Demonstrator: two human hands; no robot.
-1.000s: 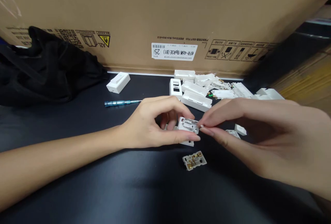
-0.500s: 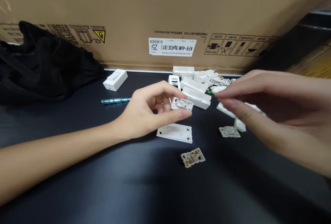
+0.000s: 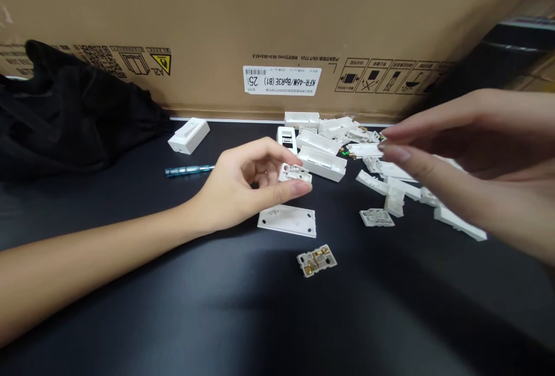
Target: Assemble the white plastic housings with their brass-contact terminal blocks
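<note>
My left hand (image 3: 254,182) is closed around a small white plastic switch part (image 3: 295,174) with moulded recesses, pinched between thumb and fingers. Below it on the dark table lies a flat white plate (image 3: 287,220) with holes at its corners. Nearer to me is a small white housing (image 3: 317,260) with brass contacts inside. My right hand (image 3: 472,162) hovers over the loose parts at the right, thumb and index fingertips close together in a pinch. Whatever is between those fingertips is too small to make out. A pale moulded part (image 3: 377,217) lies below that hand.
White plastic shells (image 3: 323,163) and other pieces are heaped at the back. White strips (image 3: 460,222) lie at the right. A blue screwdriver (image 3: 189,170), a white box (image 3: 189,135) and a black cloth bag (image 3: 78,115) are at the left. A cardboard box (image 3: 208,29) stands behind.
My right hand has moved up and slightly right, uncovering more white parts beneath it. My left hand still holds the white part; the view has shifted slightly.
</note>
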